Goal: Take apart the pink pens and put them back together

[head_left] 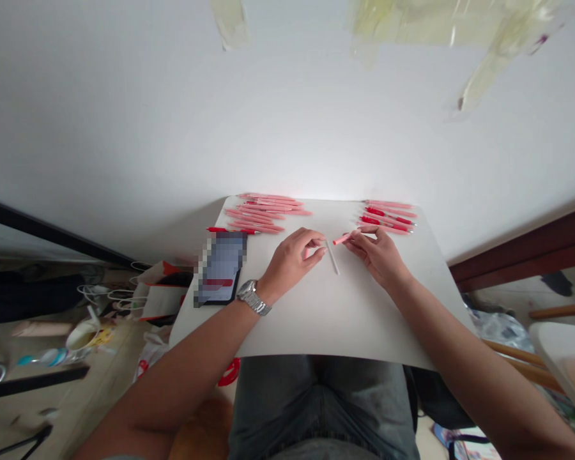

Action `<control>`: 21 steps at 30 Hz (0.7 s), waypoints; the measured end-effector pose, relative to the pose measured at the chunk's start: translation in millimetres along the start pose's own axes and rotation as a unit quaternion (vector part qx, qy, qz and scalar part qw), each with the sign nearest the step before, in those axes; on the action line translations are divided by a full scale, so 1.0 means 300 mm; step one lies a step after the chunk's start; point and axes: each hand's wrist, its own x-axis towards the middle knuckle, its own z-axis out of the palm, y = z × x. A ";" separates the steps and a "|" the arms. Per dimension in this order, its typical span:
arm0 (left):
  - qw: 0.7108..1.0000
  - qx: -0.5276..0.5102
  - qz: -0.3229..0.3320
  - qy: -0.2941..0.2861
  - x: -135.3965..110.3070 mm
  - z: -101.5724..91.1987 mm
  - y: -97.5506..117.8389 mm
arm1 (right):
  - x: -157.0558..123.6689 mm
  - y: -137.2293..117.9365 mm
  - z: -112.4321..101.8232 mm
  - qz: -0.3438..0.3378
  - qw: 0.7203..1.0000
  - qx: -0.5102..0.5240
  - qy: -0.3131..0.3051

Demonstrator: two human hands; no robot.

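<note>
My left hand (298, 257), with a metal watch (253, 296) on its wrist, is curled above the table. A thin white stick (333, 258), like a pen refill, meets its fingertips and slants toward me. A bit of pink shows inside the curled fingers, mostly hidden. To the right, my right hand (376, 254) pinches a pink pen barrel (339, 241), whose end points at the left hand. Behind the left hand lie many pink pens (263, 213). Just beyond the right hand is a second group of pink pens (390, 205), with red pens (397, 225) among them.
A phone (220, 268) lies at the left edge of the white table (316, 326), a red pen (218, 229) at its top. The wall (292, 115) rises behind. Bags and cables (158, 291) stand left, a wooden chair (522, 361) right.
</note>
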 end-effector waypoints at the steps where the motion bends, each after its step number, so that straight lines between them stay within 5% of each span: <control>1: 1.000 0.010 0.001 -0.001 0.000 -0.002 -0.002 | 0.003 -0.003 -0.004 -0.012 1.000 -0.007 0.010; 9: 0.998 0.055 -0.017 -0.008 -0.003 -0.005 -0.018 | 0.018 -0.014 -0.023 -0.118 0.986 -0.106 0.056; 21: 0.997 0.075 -0.029 -0.017 -0.005 -0.006 -0.017 | 0.035 0.019 -0.027 -0.144 0.975 -0.165 0.045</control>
